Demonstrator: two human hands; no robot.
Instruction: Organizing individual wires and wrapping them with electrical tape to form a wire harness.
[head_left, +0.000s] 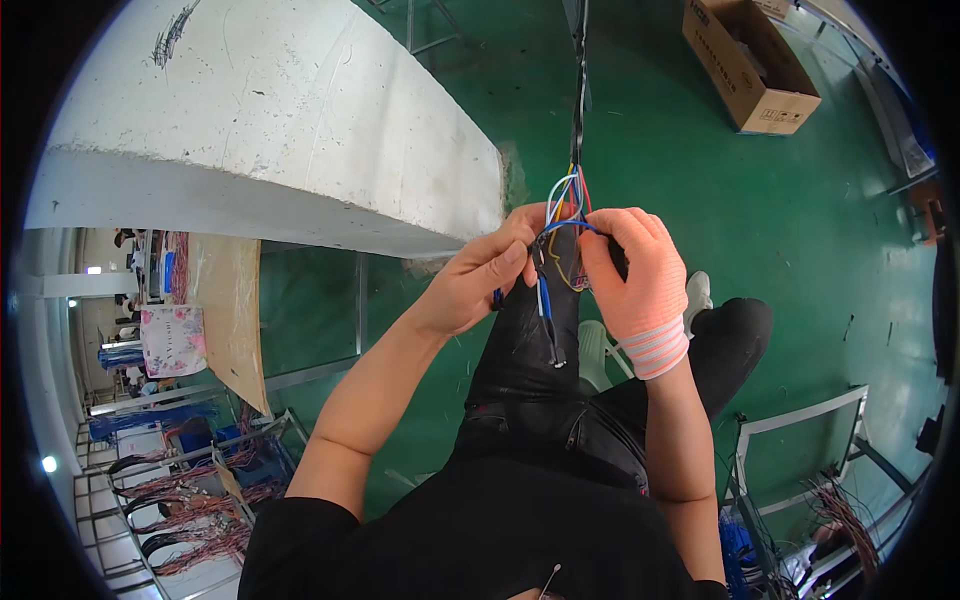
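Note:
A black-wrapped wire harness (578,110) comes down from the top of the view, and its loose coloured wires (562,190) fan out between my hands. My bare left hand (482,268) is closed, thumb against fingers, on the wires. A blue and white wire end with a dark tip (547,305) hangs below those fingers. My right hand (640,270), in an orange knitted glove with a striped cuff, pinches the blue wire (568,225) that arches across to the left hand. Its fingertips are partly hidden. A thin yellow wire loops down over my dark-trousered leg.
A thick white concrete beam or pillar (300,120) fills the upper left. An open cardboard box (750,70) sits on the green floor at upper right. Racks with bundled wires (190,500) stand at lower left. A metal frame (800,425) is at lower right.

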